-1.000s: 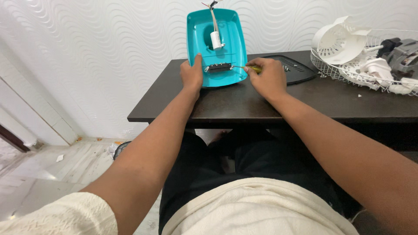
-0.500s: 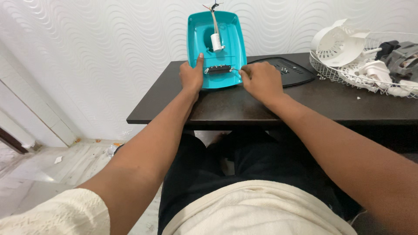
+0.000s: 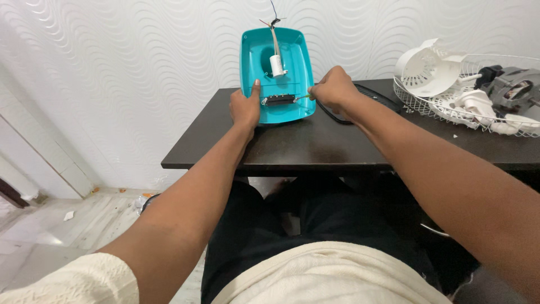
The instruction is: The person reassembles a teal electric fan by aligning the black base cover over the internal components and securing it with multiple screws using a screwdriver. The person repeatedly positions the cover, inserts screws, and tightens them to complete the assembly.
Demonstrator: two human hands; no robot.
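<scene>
1. Nearest the camera are the person's lap in dark trousers and the hem of a cream top, with both bare forearms reaching forward over the front edge of a dark brown table.
2. The left hand grips the left edge of a teal plastic housing, thumb laid up on its inner face and fingers wrapped behind the rim, so it is clenched on the shell.
3. The teal plastic housing stands tilted on its lower edge at the back of the table, leaning towards the wavy-patterned white wall, its hollow inside facing the camera.
4. Inside the housing a small black terminal strip sits near the bottom, and a white cylindrical capacitor hangs above it on a wire that runs out over the top rim.
5. The right hand is closed around a screwdriver, whose thin shaft points left and meets the right end of the terminal strip.
6. Just behind the right hand lies a flat black grille panel, partly hidden by the wrist.
7. Farther right, a white wire basket holds white plastic fan parts and a grey motor.
</scene>
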